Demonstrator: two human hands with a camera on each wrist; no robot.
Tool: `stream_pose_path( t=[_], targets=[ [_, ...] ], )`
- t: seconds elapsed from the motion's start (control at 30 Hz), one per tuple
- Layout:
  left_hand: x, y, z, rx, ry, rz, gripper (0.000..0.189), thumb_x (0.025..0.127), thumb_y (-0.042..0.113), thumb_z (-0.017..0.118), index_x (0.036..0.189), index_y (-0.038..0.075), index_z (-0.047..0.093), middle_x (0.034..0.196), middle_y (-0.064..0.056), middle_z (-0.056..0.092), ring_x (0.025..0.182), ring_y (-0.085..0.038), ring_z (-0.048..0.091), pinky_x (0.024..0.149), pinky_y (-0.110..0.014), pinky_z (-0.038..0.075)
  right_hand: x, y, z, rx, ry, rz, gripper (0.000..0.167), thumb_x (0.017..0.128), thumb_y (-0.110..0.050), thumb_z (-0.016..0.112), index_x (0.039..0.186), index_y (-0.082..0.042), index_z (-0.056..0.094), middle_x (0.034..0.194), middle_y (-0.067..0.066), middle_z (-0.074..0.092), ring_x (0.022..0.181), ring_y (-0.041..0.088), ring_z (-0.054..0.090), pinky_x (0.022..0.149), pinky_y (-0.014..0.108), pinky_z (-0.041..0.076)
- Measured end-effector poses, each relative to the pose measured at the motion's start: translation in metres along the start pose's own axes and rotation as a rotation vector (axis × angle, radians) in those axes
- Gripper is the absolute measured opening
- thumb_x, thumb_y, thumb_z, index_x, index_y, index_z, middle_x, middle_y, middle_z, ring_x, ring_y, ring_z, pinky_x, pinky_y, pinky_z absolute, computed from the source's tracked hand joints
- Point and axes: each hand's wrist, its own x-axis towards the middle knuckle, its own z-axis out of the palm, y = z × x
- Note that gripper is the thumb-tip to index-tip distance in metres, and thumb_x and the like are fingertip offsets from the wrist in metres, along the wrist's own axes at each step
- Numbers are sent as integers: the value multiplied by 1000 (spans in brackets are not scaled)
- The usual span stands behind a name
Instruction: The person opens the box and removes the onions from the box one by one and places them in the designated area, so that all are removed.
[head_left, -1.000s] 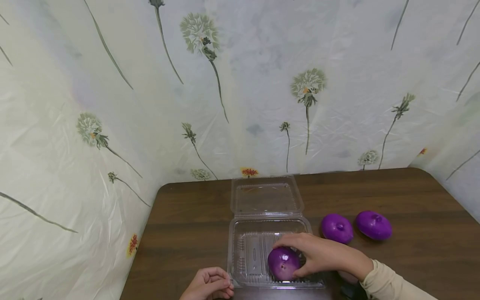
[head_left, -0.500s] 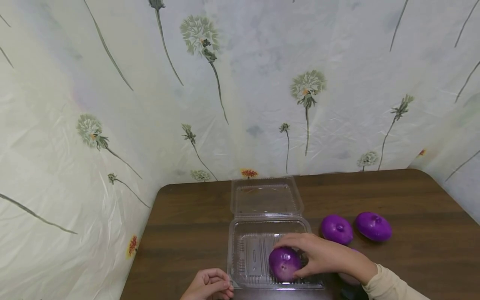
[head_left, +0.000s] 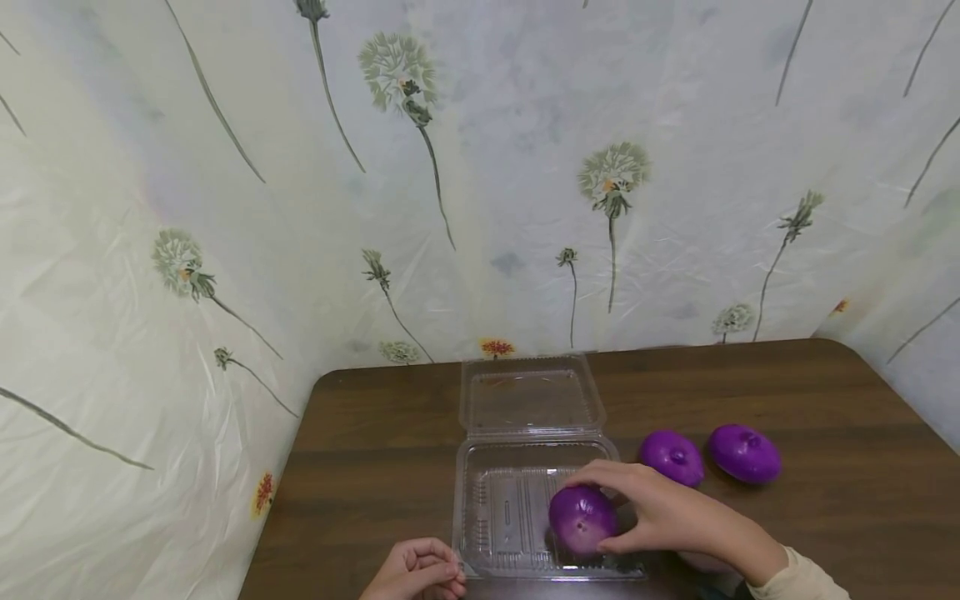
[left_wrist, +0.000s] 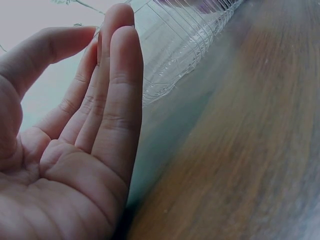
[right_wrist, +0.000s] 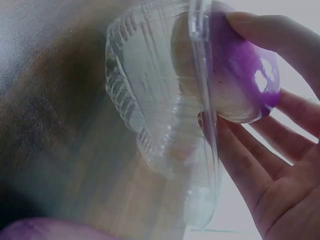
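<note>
A clear plastic clamshell container lies opened on the brown table, its lid folded back toward the wall. My right hand grips a glossy purple onion with a pale end, thumb on the near side and fingers behind. The onion is over the right half of the container's base; in the right wrist view, the container's rim passes in front of part of it. At the near left corner, the thumb and fingertips of my left hand pinch the container's edge. The left wrist view has the palm facing the camera.
Two more purple onions rest on the table right of the container. Another pale purple one is mostly hidden beneath my right wrist. A flower-patterned sheet covers the wall behind the wooden table.
My right hand has shifted slightly right and up in the head view with the onion in its grip. The left hand stays at the container's corner.
</note>
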Motion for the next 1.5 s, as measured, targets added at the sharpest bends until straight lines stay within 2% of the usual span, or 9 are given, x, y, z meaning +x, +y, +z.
stream_pose_path(
  t=[0.27, 0.4, 0.57, 0.8, 0.93, 1.03, 1.27, 1.5],
  targets=[
    [-1, 0, 0, -1, 7, -12, 9, 99, 9, 67, 99, 17, 70, 93, 6, 79, 86, -5, 76, 78, -18, 63, -15, 0, -8, 41, 107, 73, 67, 83, -35, 88, 140, -19, 57, 134, 0, 66, 113, 9, 68, 81, 24, 64],
    [-1, 1, 1, -4, 15, -22, 8, 99, 9, 67, 99, 17, 70, 93, 6, 79, 86, -5, 76, 78, -18, 63, -22, 1, -10, 71, 174, 85, 69, 81, -32, 90, 140, -17, 57, 132, 2, 66, 112, 5, 67, 79, 24, 64],
    [-2, 1, 1, -7, 24, -31, 9, 99, 9, 67, 98, 17, 71, 93, 6, 79, 86, -5, 76, 79, -18, 63, -32, 3, -10, 56, 252, 108, 71, 77, -31, 93, 138, -17, 60, 129, -2, 66, 113, 1, 65, 77, 24, 65],
    [-1, 0, 0, -5, 11, -12, 10, 99, 8, 66, 98, 17, 70, 93, 6, 79, 86, -5, 76, 79, -18, 63, -50, 9, -15, 89, 329, 154, 73, 73, -20, 96, 136, -14, 60, 131, -3, 65, 109, 2, 68, 78, 22, 64],
    [-1, 0, 0, -9, 4, -3, 11, 100, 7, 65, 99, 17, 70, 93, 6, 79, 86, -5, 76, 79, -18, 63, -60, 10, -18, 65, 378, 204, 77, 68, -16, 98, 135, -12, 61, 135, -12, 63, 110, -1, 66, 81, 18, 62],
    [-1, 0, 0, -11, 7, -3, 11, 100, 7, 65, 99, 17, 70, 93, 6, 79, 86, -5, 76, 78, -18, 63, -67, 9, -21, 74, 417, 225, 79, 65, -10, 98, 135, -9, 62, 136, -13, 62, 109, -2, 66, 83, 17, 62],
    [0, 1, 1, -8, 15, -8, 10, 99, 7, 66, 98, 17, 70, 93, 6, 79, 85, -5, 76, 77, -18, 63, -87, 7, -27, 31, 494, 281, 83, 60, 3, 98, 134, -5, 61, 134, -14, 62, 117, -11, 60, 84, 11, 59],
    [0, 0, 0, -10, 4, -1, 12, 100, 6, 65, 98, 17, 70, 93, 6, 79, 86, -5, 76, 78, -18, 63, -107, 7, -30, 52, 554, 332, 86, 59, 12, 94, 136, 0, 59, 136, -10, 60, 117, -12, 61, 83, 10, 58]
  ],
)
